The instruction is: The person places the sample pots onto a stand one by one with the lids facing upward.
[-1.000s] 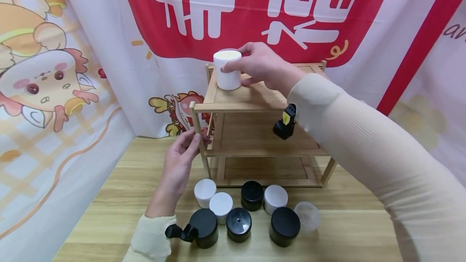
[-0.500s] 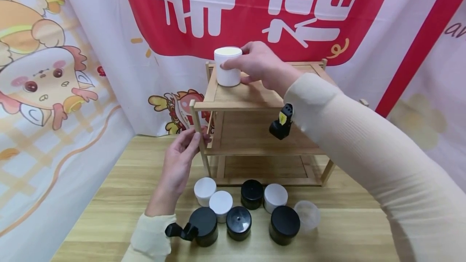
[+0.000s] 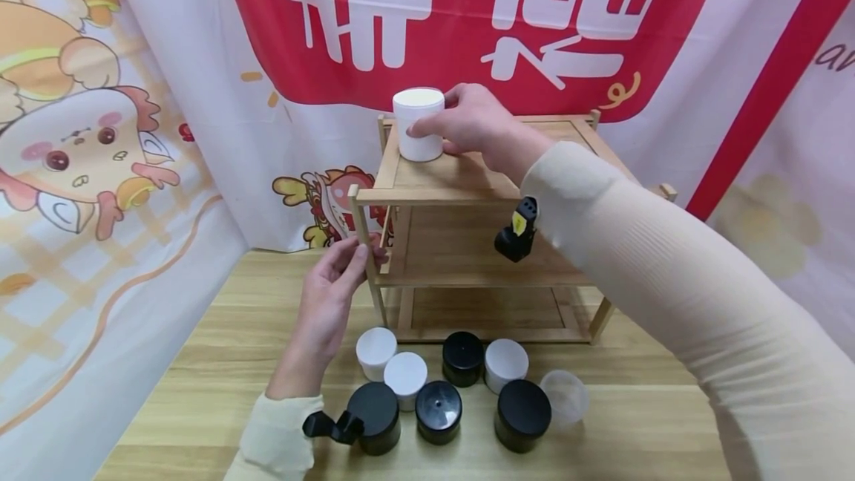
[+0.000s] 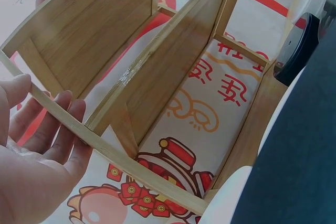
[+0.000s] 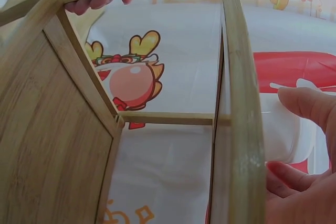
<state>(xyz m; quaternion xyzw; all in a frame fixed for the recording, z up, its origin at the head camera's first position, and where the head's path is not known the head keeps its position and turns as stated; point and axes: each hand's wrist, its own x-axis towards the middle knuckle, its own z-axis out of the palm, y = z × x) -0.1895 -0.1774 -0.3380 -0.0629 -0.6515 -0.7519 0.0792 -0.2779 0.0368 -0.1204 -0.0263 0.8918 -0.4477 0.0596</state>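
A white lidded jar [image 3: 418, 128] stands upright at the left end of the wooden rack's top shelf. My right hand [image 3: 477, 125] holds it from the right, thumb on the near side and fingers behind. In the right wrist view, part of that jar [image 5: 281, 129] shows past the shelf edge, between thumb and fingers. Lower left, my left hand [image 3: 334, 280] grips the front left post of the wooden rack [image 3: 461, 195]. The left wrist view has the thumb on one side of the post [image 4: 71, 121], with the fingers [image 4: 60, 140] passing behind it.
On the table [image 3: 254, 332] before the rack are black jars, such as one black jar [image 3: 523, 414], and white jars, such as one white jar [image 3: 505, 364]. A translucent jar [image 3: 564, 396] is at their right. A printed cloth [image 3: 320, 132] hangs behind the rack.
My right forearm has shifted slightly down and left, so the rack's right front post top now shows. The white jar sits slightly farther back on the shelf; my left hand has stayed put.
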